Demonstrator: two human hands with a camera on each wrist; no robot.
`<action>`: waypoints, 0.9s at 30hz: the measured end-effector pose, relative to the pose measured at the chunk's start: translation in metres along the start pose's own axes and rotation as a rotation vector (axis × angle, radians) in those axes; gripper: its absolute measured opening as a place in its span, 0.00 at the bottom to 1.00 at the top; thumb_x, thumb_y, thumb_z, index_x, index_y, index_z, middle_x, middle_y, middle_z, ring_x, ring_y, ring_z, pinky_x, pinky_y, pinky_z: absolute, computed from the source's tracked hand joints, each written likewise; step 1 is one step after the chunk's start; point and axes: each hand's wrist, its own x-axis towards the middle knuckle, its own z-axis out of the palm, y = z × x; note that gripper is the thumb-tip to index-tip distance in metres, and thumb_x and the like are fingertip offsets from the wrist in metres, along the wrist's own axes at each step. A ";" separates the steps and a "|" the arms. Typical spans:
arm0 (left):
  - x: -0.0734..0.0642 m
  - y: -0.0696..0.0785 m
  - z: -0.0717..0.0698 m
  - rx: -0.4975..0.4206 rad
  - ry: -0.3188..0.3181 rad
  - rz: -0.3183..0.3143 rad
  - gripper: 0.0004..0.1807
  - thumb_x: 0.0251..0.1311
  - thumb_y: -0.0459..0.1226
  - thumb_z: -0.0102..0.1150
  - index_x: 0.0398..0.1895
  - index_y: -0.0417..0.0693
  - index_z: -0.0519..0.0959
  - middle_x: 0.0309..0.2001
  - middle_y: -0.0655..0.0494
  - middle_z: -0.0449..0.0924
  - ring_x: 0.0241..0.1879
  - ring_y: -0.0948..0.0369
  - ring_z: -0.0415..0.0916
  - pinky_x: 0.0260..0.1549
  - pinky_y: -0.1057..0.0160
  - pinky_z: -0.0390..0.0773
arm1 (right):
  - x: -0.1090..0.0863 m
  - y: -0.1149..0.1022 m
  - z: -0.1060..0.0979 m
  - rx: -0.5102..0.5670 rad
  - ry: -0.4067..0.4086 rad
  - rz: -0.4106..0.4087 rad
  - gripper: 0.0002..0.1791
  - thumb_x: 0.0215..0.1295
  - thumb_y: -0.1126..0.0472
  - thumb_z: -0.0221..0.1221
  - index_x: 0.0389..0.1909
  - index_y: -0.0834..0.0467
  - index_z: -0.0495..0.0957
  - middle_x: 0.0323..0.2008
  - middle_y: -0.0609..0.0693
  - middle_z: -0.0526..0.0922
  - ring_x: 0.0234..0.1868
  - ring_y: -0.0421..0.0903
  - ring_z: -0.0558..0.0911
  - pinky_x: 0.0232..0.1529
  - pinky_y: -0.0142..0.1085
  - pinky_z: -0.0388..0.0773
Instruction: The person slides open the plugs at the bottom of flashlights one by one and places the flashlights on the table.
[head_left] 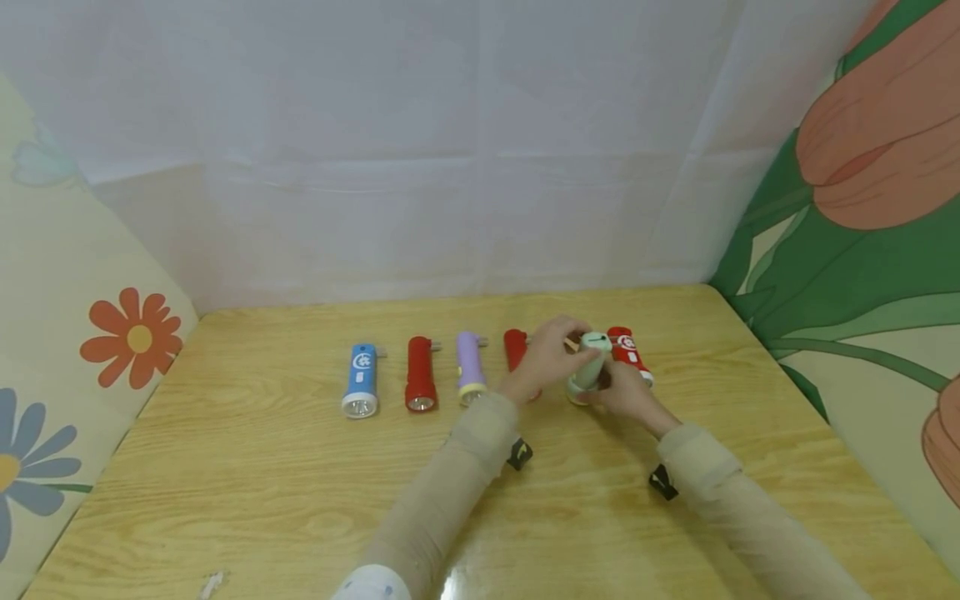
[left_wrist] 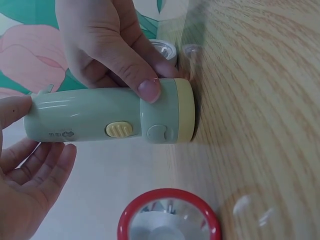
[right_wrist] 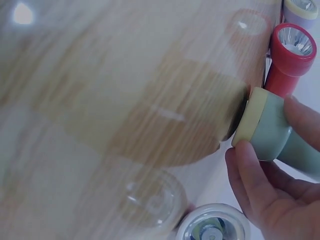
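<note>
A pale green flashlight [head_left: 590,372] with a cream rim stands upright on its head, its head end at or just above the table. My right hand [head_left: 628,393] grips it low, thumb and fingers around the head. My left hand [head_left: 553,357] holds its tail end from the other side, thumb and fingers around the top. The cream slide switch [left_wrist: 119,129] faces the left wrist camera. A red flashlight [head_left: 515,347] lies partly hidden behind my left hand. Just right of my right hand lies a red flashlight with a white rim [head_left: 628,352].
A blue flashlight [head_left: 362,380], a red one [head_left: 421,374] and a purple one [head_left: 469,363] lie in a row on the wooden table [head_left: 262,467]. A white sheet [head_left: 337,167] hangs behind; floral panels [head_left: 877,275] stand at both sides.
</note>
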 end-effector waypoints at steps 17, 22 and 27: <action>0.001 0.000 -0.001 -0.011 0.055 -0.034 0.14 0.56 0.37 0.60 0.43 0.39 0.77 0.40 0.52 0.77 0.38 0.63 0.74 0.30 0.77 0.74 | -0.007 -0.003 -0.004 -0.046 -0.008 0.061 0.22 0.49 0.58 0.67 0.40 0.71 0.75 0.32 0.59 0.80 0.32 0.50 0.77 0.32 0.44 0.75; 0.002 -0.003 -0.001 -0.023 0.081 -0.040 0.12 0.56 0.35 0.60 0.42 0.38 0.77 0.39 0.51 0.78 0.38 0.62 0.74 0.30 0.77 0.74 | -0.009 -0.004 -0.006 -0.054 0.003 0.060 0.22 0.49 0.59 0.66 0.40 0.71 0.76 0.31 0.57 0.80 0.31 0.48 0.76 0.31 0.42 0.74; 0.004 -0.007 0.001 -0.025 0.110 -0.038 0.12 0.56 0.35 0.59 0.42 0.38 0.77 0.39 0.50 0.79 0.38 0.62 0.75 0.30 0.77 0.74 | -0.011 -0.004 -0.006 -0.045 0.036 0.028 0.20 0.49 0.60 0.66 0.39 0.71 0.76 0.30 0.57 0.81 0.30 0.48 0.77 0.30 0.41 0.74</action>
